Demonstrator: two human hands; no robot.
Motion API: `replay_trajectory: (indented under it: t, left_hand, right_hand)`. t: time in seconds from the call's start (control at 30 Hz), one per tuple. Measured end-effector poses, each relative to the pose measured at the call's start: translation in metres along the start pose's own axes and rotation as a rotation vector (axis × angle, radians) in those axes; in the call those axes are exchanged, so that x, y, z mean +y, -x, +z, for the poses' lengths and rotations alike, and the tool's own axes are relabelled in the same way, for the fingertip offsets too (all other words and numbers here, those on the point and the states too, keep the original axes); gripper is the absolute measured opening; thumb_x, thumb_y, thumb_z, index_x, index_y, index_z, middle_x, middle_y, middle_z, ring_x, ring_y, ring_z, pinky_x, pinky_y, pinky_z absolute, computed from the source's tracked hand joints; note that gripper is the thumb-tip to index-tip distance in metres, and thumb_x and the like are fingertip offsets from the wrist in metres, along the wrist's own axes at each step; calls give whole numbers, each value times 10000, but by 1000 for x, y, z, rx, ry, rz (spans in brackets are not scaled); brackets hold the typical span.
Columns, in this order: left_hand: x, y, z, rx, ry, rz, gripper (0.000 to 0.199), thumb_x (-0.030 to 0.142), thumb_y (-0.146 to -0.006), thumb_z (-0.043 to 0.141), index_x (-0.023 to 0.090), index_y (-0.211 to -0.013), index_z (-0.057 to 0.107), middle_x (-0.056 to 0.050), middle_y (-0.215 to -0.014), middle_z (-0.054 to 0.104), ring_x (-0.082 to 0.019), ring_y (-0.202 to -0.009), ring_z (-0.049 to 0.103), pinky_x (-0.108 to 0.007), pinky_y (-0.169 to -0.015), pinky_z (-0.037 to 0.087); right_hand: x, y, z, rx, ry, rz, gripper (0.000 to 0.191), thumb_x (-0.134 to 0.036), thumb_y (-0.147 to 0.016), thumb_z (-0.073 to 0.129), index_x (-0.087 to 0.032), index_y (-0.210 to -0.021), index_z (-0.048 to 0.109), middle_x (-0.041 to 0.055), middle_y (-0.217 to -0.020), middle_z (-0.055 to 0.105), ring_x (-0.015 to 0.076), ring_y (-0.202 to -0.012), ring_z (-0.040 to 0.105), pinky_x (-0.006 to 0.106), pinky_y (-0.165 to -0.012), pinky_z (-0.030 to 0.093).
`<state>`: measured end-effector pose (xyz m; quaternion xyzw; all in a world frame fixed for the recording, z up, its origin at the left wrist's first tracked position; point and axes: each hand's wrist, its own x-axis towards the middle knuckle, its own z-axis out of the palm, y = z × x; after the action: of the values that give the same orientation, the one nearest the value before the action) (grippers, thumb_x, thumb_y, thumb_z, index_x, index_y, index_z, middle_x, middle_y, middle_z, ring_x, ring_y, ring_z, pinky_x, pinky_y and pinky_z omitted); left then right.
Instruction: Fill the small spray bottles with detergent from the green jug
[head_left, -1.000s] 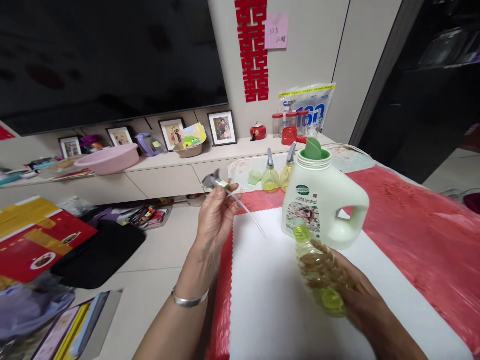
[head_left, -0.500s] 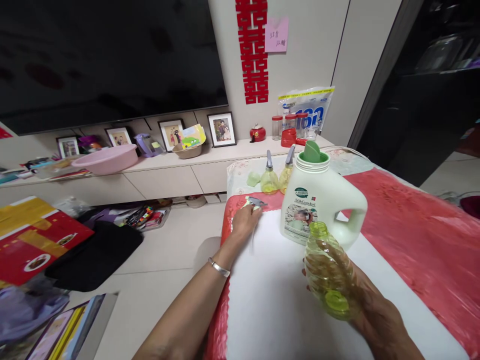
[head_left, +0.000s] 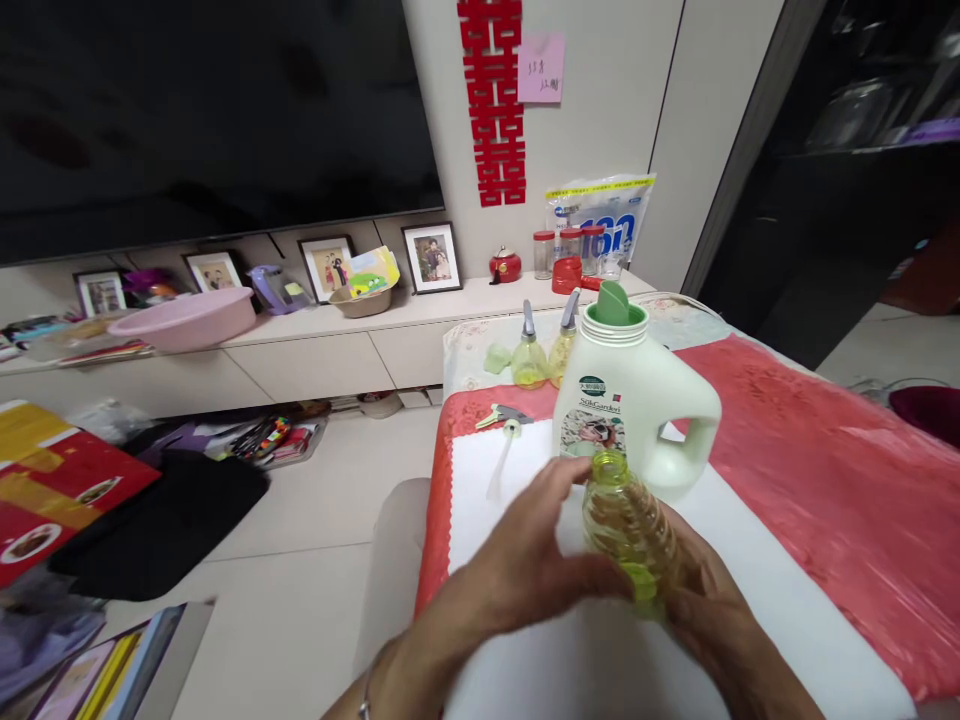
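A clear yellow-green ribbed bottle (head_left: 626, 530), uncapped, is gripped around its lower side by my right hand (head_left: 712, 600). It tilts slightly. My left hand (head_left: 525, 560) is close against its left side, fingers and thumb spread in a C; whether they press on it I cannot tell. Behind the bottle stands a big pale green detergent jug (head_left: 637, 390) with a green spout in its mouth. To the left, a trigger spray head (head_left: 504, 415) with a thin clear tube lies on the white mat (head_left: 480, 480).
Two spray bottles (head_left: 529, 360) with grey triggers stand behind the jug, beside a pale green piece (head_left: 496, 358). A red cloth (head_left: 795, 420) covers the table. Along the wall, a cabinet (head_left: 315, 350) carries frames, a pink basin (head_left: 187, 320) and red-lidded jars (head_left: 544, 255).
My left hand has let go of the spray head, leaving it on the table, and moved back to the bottle. The bottle, in my right hand, has shifted slightly left and up.
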<state>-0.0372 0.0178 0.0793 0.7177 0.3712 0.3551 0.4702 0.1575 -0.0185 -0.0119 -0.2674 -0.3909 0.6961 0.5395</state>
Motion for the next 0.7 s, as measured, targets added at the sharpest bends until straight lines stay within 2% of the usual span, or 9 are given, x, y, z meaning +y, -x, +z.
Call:
replay_trajectory:
  t: [0.07, 0.2, 0.27, 0.33, 0.4, 0.43, 0.57, 0.63, 0.7]
  left_hand:
    - [-3, 3, 18, -61, 170, -41, 851, 293, -568, 910, 220, -1303, 486, -77, -1200, 651, -273, -1073, 630, -363, -877, 526]
    - [-20, -2, 36, 88, 238, -111, 844, 229, -581, 862, 197, -1304, 429, -86, -1156, 657, -260, -999, 656, -375, -836, 553]
    - [-30, -5, 38, 259, 178, -93, 776, 190, -610, 789, 200, -1295, 423, -79, -1134, 652, -250, -990, 654, -391, -856, 550]
    - [-42, -8, 38, 513, 63, -27, 750, 171, -614, 727, 201, -1295, 415, -85, -1158, 622, -257, -1045, 629, -417, -913, 529]
    - [-55, -12, 39, 720, -49, 17, 748, 174, -615, 690, 196, -1308, 410, -99, -1203, 585, -271, -1119, 592, -443, -976, 495]
    - [-61, -13, 39, 768, -80, 11, 749, 180, -620, 681, 192, -1318, 408, -106, -1220, 572, -276, -1142, 579, -450, -995, 483]
    - [-77, -15, 44, 728, -92, -97, 745, 180, -638, 673, 179, -1337, 414, -125, -1242, 562, -290, -1179, 561, -462, -1016, 472]
    - [-81, -14, 46, 710, -83, -98, 756, 162, -641, 673, 179, -1349, 406, -132, -1274, 550, -297, -1220, 535, -470, -1042, 454]
    - [-85, -14, 48, 728, -79, -59, 764, 140, -649, 663, 184, -1364, 397, -130, -1294, 541, -296, -1244, 515, -474, -1060, 438]
  right_hand:
    - [4, 1, 2, 19, 25, 11, 997, -486, -646, 908, -242, -1490, 437, 112, -1482, 341, 326, -1387, 335, 381, -1088, 443]
    - [10, 2, -4, 67, 122, -36, 764, -563, -801, 791, -282, -1448, 496, 77, -1485, 346, 279, -1380, 361, 353, -1134, 401]
    - [9, 2, -12, 68, 256, -116, 641, -555, -883, 711, -257, -1421, 533, 94, -1465, 373, 270, -1338, 422, 337, -1118, 422]
    - [4, 2, -23, 120, 372, -232, 504, -488, -933, 663, -218, -1352, 592, 133, -1377, 464, 267, -1214, 541, 325, -1029, 501]
    - [-4, 4, -32, 262, 400, -359, 371, -417, -926, 678, -183, -1212, 655, 148, -1224, 564, 246, -1037, 635, 294, -895, 566]
    - [-8, 4, -35, 358, 394, -413, 334, -393, -898, 712, -165, -1138, 671, 143, -1149, 595, 230, -966, 656, 272, -848, 578]
    - [-25, 2, -36, 696, 403, -550, 431, -375, -724, 858, -116, -1012, 668, 127, -1067, 619, 187, -897, 663, 196, -786, 577]
    - [-31, -3, -35, 798, 427, -578, 517, -387, -668, 884, -108, -1040, 660, 129, -1106, 615, 174, -928, 655, 169, -807, 566]
    - [-37, -11, -36, 834, 475, -584, 589, -401, -642, 888, -115, -1100, 653, 123, -1157, 605, 175, -1007, 637, 170, -868, 551]
